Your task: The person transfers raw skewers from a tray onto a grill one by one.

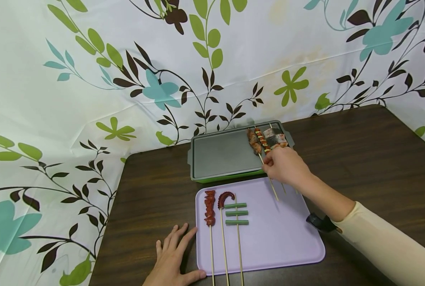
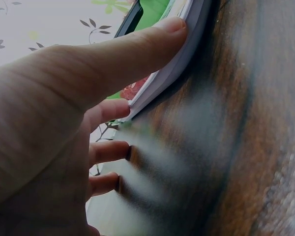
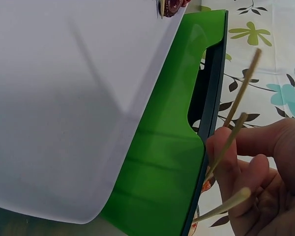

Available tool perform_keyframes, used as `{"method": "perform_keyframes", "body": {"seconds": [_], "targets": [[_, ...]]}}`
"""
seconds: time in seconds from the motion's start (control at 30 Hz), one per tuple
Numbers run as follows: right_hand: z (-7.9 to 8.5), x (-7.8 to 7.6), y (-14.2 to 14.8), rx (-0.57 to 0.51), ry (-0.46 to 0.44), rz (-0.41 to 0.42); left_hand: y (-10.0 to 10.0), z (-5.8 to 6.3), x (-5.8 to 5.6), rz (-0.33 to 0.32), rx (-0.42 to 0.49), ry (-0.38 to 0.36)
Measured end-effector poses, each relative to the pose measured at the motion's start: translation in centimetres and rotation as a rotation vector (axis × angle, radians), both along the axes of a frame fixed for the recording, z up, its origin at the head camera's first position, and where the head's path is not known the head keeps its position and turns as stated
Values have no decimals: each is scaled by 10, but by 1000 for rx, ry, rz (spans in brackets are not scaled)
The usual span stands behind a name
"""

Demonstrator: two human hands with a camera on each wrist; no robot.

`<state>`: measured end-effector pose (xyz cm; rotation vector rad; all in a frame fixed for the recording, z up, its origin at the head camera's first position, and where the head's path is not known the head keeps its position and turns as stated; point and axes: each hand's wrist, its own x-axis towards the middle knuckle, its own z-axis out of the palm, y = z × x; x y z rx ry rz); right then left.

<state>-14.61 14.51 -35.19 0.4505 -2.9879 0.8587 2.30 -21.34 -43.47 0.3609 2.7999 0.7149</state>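
My right hand (image 1: pixel 287 165) pinches the stick of a browned meat skewer (image 1: pixel 254 142) between thumb and fingertips, at the front edge of a grey-topped grill plate (image 1: pixel 219 153). Beside that skewer lie a red-and-yellow skewer (image 1: pixel 262 140) and a fish skewer (image 1: pixel 274 137), partly hidden by the hand. All three sticks jut over the lilac tray (image 1: pixel 280 238). My left hand (image 1: pixel 173 256) lies with spread fingers at the tray's left edge, its thumb touching the rim. On the tray are a red chunk skewer (image 1: pixel 210 206), an octopus tentacle skewer (image 1: pixel 226 196) and a green stalk skewer (image 1: pixel 236 213).
The grill plate has a green base (image 3: pixel 157 142) and side handles, and stands behind the tray against a patterned cloth (image 1: pixel 155 47). Dark wooden table (image 1: pixel 151 190) surrounds both. Sticks of the tray's skewers stick out past its front rim.
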Motion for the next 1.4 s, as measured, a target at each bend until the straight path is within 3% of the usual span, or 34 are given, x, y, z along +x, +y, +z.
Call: {"method": "perform_keyframes", "body": {"seconds": [0.23, 0.7, 1.07, 1.4], "targets": [[-1, 0, -1, 13, 29, -9, 1, 0, 1, 2, -2, 5], [-2, 6, -1, -13, -32, -26, 1, 0, 2, 0, -2, 14], [7, 26, 0, -58, -58, -15, 1, 0, 1, -1, -3, 18], [11, 54, -1, -69, -47, -17, 1, 0, 1, 0, -9, 25]]}}
